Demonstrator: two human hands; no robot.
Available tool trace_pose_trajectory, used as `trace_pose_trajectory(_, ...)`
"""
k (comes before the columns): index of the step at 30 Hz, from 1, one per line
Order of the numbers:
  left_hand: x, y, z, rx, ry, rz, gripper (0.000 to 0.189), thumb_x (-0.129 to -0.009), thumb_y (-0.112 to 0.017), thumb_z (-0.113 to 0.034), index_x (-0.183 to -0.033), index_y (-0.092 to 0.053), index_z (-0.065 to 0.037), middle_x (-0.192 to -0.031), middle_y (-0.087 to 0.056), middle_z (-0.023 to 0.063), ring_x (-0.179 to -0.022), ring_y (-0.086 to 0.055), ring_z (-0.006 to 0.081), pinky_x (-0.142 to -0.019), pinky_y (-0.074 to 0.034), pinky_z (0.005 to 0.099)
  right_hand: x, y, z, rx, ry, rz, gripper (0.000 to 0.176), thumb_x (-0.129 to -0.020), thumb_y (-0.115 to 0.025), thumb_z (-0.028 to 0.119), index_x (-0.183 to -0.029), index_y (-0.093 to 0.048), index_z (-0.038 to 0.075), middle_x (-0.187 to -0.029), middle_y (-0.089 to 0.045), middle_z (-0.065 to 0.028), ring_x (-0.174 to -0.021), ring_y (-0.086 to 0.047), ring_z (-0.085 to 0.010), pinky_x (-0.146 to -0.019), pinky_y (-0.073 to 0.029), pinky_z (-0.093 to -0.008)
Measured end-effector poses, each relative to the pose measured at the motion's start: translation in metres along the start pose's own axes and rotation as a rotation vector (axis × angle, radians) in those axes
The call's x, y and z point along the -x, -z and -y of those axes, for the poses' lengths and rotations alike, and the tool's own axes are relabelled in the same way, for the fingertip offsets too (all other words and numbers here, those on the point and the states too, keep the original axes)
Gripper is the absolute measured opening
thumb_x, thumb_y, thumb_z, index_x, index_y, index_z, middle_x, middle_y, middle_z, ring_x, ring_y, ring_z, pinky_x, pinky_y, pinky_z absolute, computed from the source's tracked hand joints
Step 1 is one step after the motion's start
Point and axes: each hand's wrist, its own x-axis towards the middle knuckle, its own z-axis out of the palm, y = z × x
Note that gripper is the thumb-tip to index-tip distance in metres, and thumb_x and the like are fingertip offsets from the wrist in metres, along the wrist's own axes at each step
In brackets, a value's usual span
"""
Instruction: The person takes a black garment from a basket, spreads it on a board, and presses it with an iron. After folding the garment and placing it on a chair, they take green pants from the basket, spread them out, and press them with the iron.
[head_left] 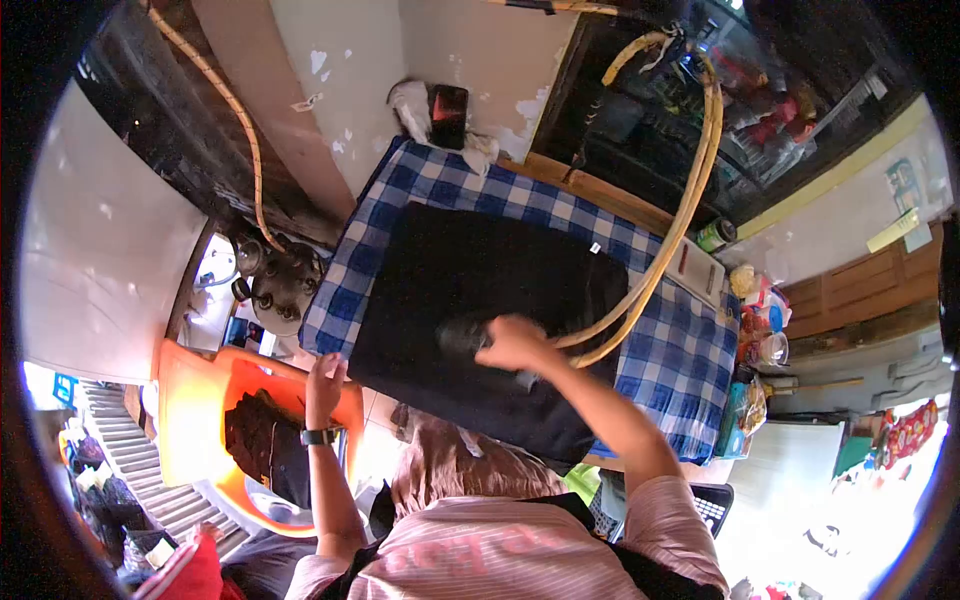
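A black garment (480, 260) lies spread flat on a table covered with a blue and white checked cloth (660, 395). My right hand (515, 343) is wrapped round the handle of a dark iron (462, 338), which rests on the garment and looks blurred. Two yellowish hoses (690, 200) run from the iron up to the top right. At the table's left front corner is my left hand (325, 378), beside the garment's edge, its fingers too small and bright to read clearly.
An orange chair (190, 400) holding dark clothes (265, 440) stands at the left. A phone (449, 112) leans on white cloth at the table's back. A metal tank (285, 285) is at the left; a can (715, 235) and packets line the right side.
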Motion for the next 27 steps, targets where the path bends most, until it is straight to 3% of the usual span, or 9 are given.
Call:
trace_pose_trajectory(1, -0.006, -0.011, 0.015, -0.116, -0.080, -0.066, 0.029, -0.087, -0.063, -0.018, -0.109, -0.058, 0.000, -0.101, -0.064, 0.0177, -0.096, -0.062, 0.0300, -0.081, -0.048, 0.0372, 0.008, -0.021, 0.010, -0.014, 0.021, 0.054, 0.040, -0.063, -0.064, 0.036, -0.082, -0.068, 0.002, -0.080, -0.065, -0.0238, -0.081, -0.065, -0.0393, -0.074, -0.052, -0.0469)
trace_pose_trajectory(5, -0.011, -0.040, 0.000, -0.370, -0.077, -0.292, 0.034, -0.083, -0.068, -0.022, -0.103, -0.053, 0.000, -0.093, -0.061, 0.0188, -0.086, -0.060, 0.0337, -0.077, -0.047, 0.0429, 0.037, -0.056, 0.022, -0.040, 0.110, -0.056, 0.034, -0.068, -0.065, 0.032, -0.079, -0.066, 0.000, -0.076, -0.065, -0.0226, -0.073, -0.066, -0.0365, -0.068, -0.054, -0.0455)
trace_pose_trajectory(11, -0.003, -0.045, 0.019, -0.191, 0.019, -0.354, 0.033, -0.081, -0.070, -0.018, -0.102, -0.051, -0.001, -0.088, -0.059, 0.0143, -0.077, -0.059, 0.0295, -0.067, -0.048, 0.0391, 0.041, 0.020, -0.052, -0.065, -0.319, -0.174, 0.043, -0.068, -0.064, 0.040, -0.084, -0.068, 0.000, -0.087, -0.066, -0.0238, -0.085, -0.065, -0.0354, -0.076, -0.052, -0.0446)
trace_pose_trajectory(15, 0.013, -0.036, 0.012, 0.013, 0.087, -0.288, 0.027, -0.086, -0.066, -0.017, -0.104, -0.051, -0.003, -0.092, -0.060, 0.0128, -0.082, -0.061, 0.0235, -0.071, -0.049, 0.0368, 0.027, 0.071, -0.153, -0.449, -0.460, -0.448, 0.041, -0.068, -0.069, 0.036, -0.076, -0.062, -0.004, -0.065, -0.065, -0.0165, -0.055, -0.066, -0.0248, -0.057, -0.053, -0.0371)
trace_pose_trajectory(18, 0.018, -0.034, 0.009, 0.235, 0.202, -0.218, 0.026, -0.087, -0.066, -0.019, -0.101, -0.052, -0.002, -0.089, -0.061, 0.0099, -0.081, -0.060, 0.0206, -0.071, -0.049, 0.0340, 0.012, 0.087, -0.220, -0.312, -0.515, -0.458, 0.043, -0.070, -0.069, 0.031, -0.092, -0.060, -0.005, -0.064, -0.064, -0.0124, -0.053, -0.064, -0.0207, -0.055, -0.052, -0.0357)
trace_pose_trajectory(20, 0.014, -0.041, 0.030, 0.175, 0.038, -0.227, 0.029, -0.085, -0.069, -0.024, -0.097, -0.054, -0.002, -0.084, -0.060, 0.0074, -0.078, -0.057, 0.0170, -0.068, -0.047, 0.0304, 0.023, 0.091, -0.203, -0.346, -0.450, -0.422, 0.045, -0.069, -0.068, 0.030, -0.098, -0.059, -0.003, -0.065, -0.064, -0.0131, -0.052, -0.064, -0.0209, -0.055, -0.053, -0.0354)
trace_pose_trajectory(23, 0.012, -0.044, 0.028, 0.031, 0.045, -0.253, 0.033, -0.082, -0.073, -0.028, -0.095, -0.055, -0.002, -0.080, -0.059, 0.0055, -0.075, -0.053, 0.0139, -0.067, -0.045, 0.0276, 0.077, 0.083, -0.109, -0.351, -0.350, -0.363, 0.054, -0.065, -0.068, 0.030, -0.109, -0.056, 0.000, -0.073, -0.065, -0.0151, -0.053, -0.063, -0.0233, -0.060, -0.053, -0.0371)
trace_pose_trajectory(25, 0.011, -0.048, 0.025, 0.094, 0.105, -0.253, 0.035, -0.081, -0.074, -0.029, -0.095, -0.055, -0.002, -0.080, -0.057, 0.0048, -0.074, -0.052, 0.0129, -0.067, -0.044, 0.0272, 0.075, 0.023, -0.108, -0.094, -0.190, -0.424, 0.062, -0.064, -0.068, 0.038, -0.115, -0.057, 0.005, -0.086, -0.067, -0.0213, -0.079, -0.067, -0.0336, -0.076, -0.053, -0.0428)
trace_pose_trajectory(27, 0.009, -0.054, 0.015, 0.147, 0.163, -0.308, 0.037, -0.080, -0.075, -0.029, -0.092, -0.054, -0.002, -0.080, -0.054, 0.0012, -0.073, -0.047, 0.0097, -0.067, -0.042, 0.0258, 0.084, -0.008, -0.077, -0.112, -0.201, -0.246, 0.053, -0.067, -0.065, 0.038, -0.111, -0.062, 0.007, -0.088, -0.066, -0.0249, -0.085, -0.065, -0.0391, -0.079, -0.052, -0.0455)
